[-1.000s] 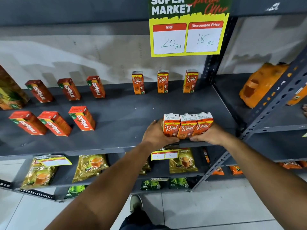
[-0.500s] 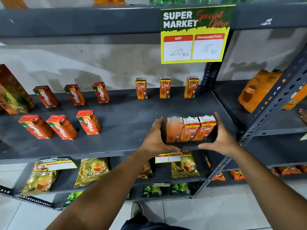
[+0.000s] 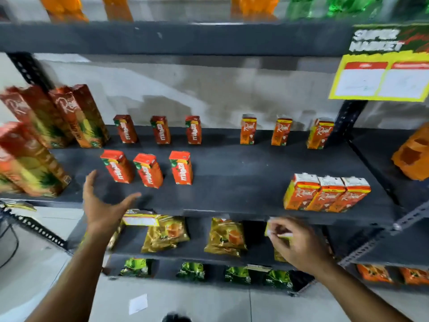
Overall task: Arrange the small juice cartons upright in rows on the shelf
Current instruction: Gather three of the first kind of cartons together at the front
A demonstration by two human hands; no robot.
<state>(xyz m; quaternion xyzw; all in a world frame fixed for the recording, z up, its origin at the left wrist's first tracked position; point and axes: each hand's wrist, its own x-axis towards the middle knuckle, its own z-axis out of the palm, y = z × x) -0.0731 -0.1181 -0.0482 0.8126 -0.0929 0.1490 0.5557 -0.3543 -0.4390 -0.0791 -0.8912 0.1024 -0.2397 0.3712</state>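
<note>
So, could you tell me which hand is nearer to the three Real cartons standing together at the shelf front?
Right. The right hand is just below the three Real cartons, under the shelf edge; the left hand is far off beside the Maaza cartons.

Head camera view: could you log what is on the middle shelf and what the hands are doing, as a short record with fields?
back row: three Maaza cartons, three Real cartons, upright, spaced
front row left: three Maaza cartons, spaced
front row right: three Real cartons, touching side by side
far left: tall juice cartons
left hand: open, empty, near shelf edge
right hand: below shelf edge, fingers curled, grip unclear
</note>
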